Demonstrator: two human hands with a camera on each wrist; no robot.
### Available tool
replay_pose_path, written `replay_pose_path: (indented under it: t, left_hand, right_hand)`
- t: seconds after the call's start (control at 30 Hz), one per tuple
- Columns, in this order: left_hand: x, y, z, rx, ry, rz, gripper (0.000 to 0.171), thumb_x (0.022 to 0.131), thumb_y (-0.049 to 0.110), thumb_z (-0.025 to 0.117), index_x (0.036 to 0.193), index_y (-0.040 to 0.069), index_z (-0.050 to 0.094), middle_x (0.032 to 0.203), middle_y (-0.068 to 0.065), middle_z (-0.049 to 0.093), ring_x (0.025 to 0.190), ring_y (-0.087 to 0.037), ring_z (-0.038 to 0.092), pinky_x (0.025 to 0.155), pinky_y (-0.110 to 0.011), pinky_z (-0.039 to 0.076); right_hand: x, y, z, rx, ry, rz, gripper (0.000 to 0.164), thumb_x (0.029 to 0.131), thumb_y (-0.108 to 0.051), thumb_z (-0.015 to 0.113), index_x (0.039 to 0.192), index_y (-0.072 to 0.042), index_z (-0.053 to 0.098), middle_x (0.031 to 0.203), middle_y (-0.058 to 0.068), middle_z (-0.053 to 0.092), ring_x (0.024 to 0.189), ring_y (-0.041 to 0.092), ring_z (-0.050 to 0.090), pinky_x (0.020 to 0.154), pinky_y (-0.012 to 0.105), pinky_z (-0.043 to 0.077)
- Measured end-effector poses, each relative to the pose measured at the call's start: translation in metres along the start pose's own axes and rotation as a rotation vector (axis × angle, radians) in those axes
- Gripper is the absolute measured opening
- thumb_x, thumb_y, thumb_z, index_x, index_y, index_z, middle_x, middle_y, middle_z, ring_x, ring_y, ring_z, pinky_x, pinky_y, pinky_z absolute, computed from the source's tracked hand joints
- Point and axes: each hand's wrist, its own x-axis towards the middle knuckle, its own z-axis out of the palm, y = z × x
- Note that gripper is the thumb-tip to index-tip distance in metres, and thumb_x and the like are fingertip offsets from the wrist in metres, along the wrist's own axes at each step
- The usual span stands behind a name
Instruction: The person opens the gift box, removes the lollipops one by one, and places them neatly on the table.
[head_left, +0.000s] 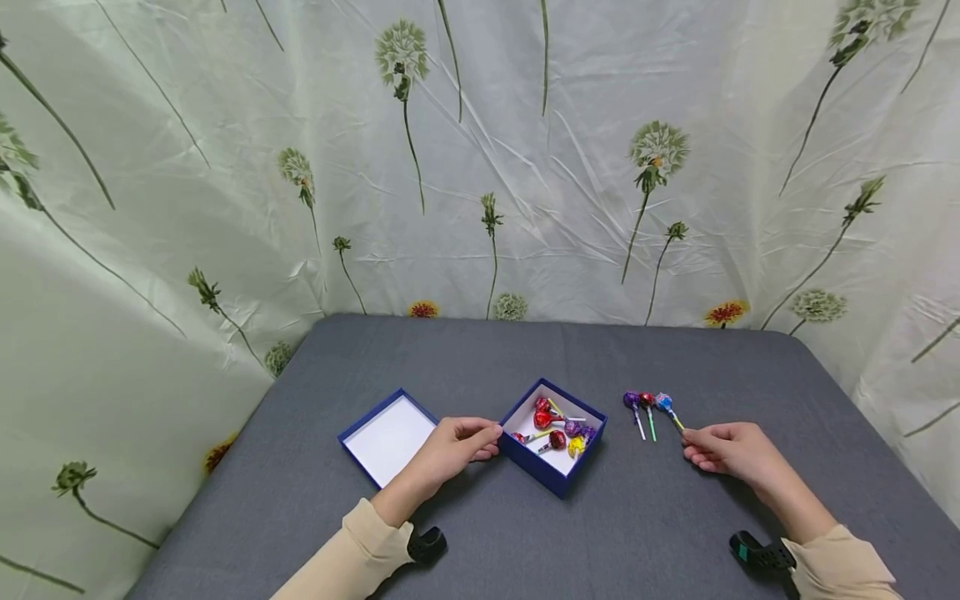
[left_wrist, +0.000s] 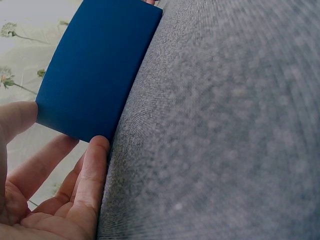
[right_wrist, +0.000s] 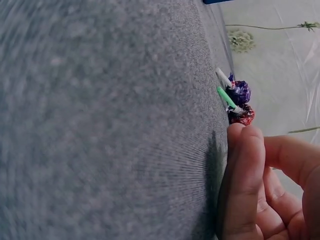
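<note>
My right hand (head_left: 731, 450) pinches the yellow stick of a lollipop with a blue wrapper (head_left: 663, 402); in the right wrist view my fingers (right_wrist: 247, 160) hide it. Beside it lie a red lollipop with a green stick (head_left: 647, 399) and a purple lollipop with a white stick (head_left: 632, 400). With its fingertips, my left hand (head_left: 453, 454) touches the left corner of a blue box (head_left: 534, 468). Several wrapped lollipops (head_left: 557, 439), red, purple and yellow, lie inside. The left wrist view shows the box's outer wall (left_wrist: 100, 70) with fingertips along its edge.
Left of the box lies a blue-edged lid (head_left: 390, 437) with its white inside up, partly behind my left hand. A grey cloth (head_left: 600, 533) covers the table. Behind the table hangs a pale curtain (head_left: 555, 192) with a dandelion print.
</note>
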Motion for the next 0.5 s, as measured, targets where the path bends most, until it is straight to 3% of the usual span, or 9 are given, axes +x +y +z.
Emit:
replay_pose_path:
  t: [0.3,0.5]
  left_hand:
    - [-0.0012,-0.0006,0.0000,0.009,0.000,0.002,0.036,0.108,0.031,0.068,0.127,0.002,0.076,0.118,-0.010,0.078,0.101,-0.013,0.075,0.095,-0.032,0.065]
    - [-0.0005,-0.0003,0.0010,0.007,0.006,0.004,0.036,0.107,0.031,0.068,0.127,0.001,0.076,0.118,-0.010,0.078,0.101,-0.014,0.075,0.095,-0.032,0.065]
  right_hand:
    - [-0.0011,-0.0041,0.0060,-0.124,0.001,-0.022,0.029,0.108,-0.018,0.065,0.103,0.009,0.075,0.076,-0.004,0.075,0.066,0.002,0.068,0.061,0.020,0.061]
    - [0.0010,-0.0080,0.0099,-0.135,0.022,-0.027,0.028,0.106,-0.017,0.067,0.099,0.008,0.075,0.073,-0.005,0.073,0.065,0.002,0.067,0.061,0.020,0.061]
